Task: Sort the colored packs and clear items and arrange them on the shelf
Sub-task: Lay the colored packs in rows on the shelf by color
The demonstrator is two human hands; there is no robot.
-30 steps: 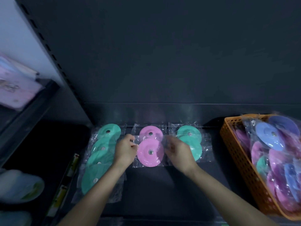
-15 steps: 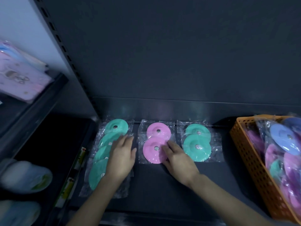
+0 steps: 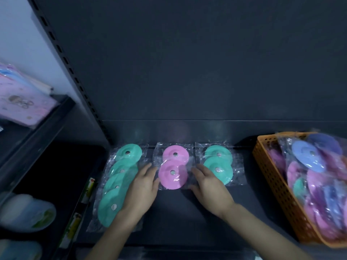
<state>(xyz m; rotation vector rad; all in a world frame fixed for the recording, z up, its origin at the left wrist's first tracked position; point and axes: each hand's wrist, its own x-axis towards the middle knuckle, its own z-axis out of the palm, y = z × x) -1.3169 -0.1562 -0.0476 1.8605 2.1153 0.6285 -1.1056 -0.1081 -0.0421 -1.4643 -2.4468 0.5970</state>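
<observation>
Two hands low in the middle of the frame, palms down on the dark shelf (image 3: pixel 187 214). Left hand (image 3: pixel 142 186) flat, fingers straight and close together, lying over the right edge of the teal row (image 3: pixel 120 177) and holding nothing. Right hand (image 3: pixel 210 186) flat too, fingers relaxed and empty, fingertips seemingly on the clear film where the pink pack (image 3: pixel 173 168) meets the right teal pack (image 3: pixel 217 164). Bracketing the pink pack from both sides, thumbs just beside its lower disc, neither hand curled round it. Probably squaring it into line between its neighbours.

Looks light: thin discs, likely flexible, each with a small pale centre, sealed in loose glossy film. Likely slippery on the smooth shelf, so should slide under a fingertip push. Liable to crinkle and bunch if shoved by the film alone. For sliding, press lightly on the disc itself. For lifting, pinch the film margin beyond the disc rim, or the disc through the film. Not fragile, by the look of it.

Further up, three groups side by side along the shelf's rear edge, pink between the teal ones. At the right edge of the frame, orange basket (image 3: pixel 272 175) heaped with more bagged discs in purple, pink, blue and teal, not yet sorted. Beyond, plain dark back panel (image 3: pixel 187 62) filling the upper frame. At the left edge, pink packet (image 3: pixel 24 104) on a neighbouring shelf, blurred.
</observation>
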